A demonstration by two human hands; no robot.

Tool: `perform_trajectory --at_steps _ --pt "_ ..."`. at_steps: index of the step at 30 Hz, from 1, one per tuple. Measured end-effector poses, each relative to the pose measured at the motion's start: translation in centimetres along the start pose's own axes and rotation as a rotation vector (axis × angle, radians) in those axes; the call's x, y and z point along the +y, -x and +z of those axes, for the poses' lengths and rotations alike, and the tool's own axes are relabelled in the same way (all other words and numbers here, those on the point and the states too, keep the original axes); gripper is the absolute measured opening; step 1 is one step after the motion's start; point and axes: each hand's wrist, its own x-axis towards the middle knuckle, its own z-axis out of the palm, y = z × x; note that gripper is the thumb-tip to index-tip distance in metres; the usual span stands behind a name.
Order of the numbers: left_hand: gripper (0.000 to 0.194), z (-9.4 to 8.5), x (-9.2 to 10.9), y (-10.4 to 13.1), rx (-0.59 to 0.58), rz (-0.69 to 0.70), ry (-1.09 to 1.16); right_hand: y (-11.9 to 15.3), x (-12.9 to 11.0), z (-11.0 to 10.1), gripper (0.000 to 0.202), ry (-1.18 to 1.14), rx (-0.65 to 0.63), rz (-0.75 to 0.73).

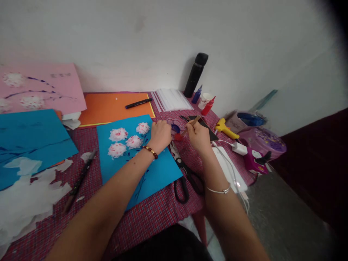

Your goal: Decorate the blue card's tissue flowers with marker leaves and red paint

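My right hand (198,136) pinches a paintbrush (195,120) by its wooden handle, the tip pointing down toward red paint (178,137). The paint sits in a clear flower-shaped palette (170,121) that also holds dark blue paint (175,128). Curled at the palette's left edge, my left hand (161,135) grips it, fingertips partly hidden. Under my left wrist lies a blue sheet (160,174) with painted dark branches and several crumpled white paper blossoms (118,134) dabbed with red. Black-handled scissors (187,174) lie between my forearms, partly on the tablecloth.
Along the wall stand a black bottle (194,74), blue (197,95) and red paint bottles (208,106), and a paper cup (206,100). White sticks (174,100) lie nearby. Right are a yellow glue gun (227,128) and a white power bank (227,166). Torn white paper (27,203) fills the left.
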Motion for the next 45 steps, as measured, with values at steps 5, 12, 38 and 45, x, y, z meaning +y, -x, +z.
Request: perform_trajectory --at_steps 5,12,38,45 --pt "0.024 0.0 0.0 0.0 0.002 -0.002 0.016 0.2 -0.4 0.1 0.032 -0.133 -0.027 -0.035" --pt "0.024 0.0 0.2 0.0 -0.002 0.009 0.024 0.0 0.0 0.0 0.034 -0.081 0.012 0.017" --pt "0.032 -0.8 0.8 0.2 -0.030 0.015 0.016 -0.1 0.2 0.2 0.031 -0.185 -0.003 -0.008" --pt "0.034 -0.5 0.7 0.1 -0.028 0.015 0.019 -0.1 0.0 0.1 0.031 -0.179 -0.017 -0.030"
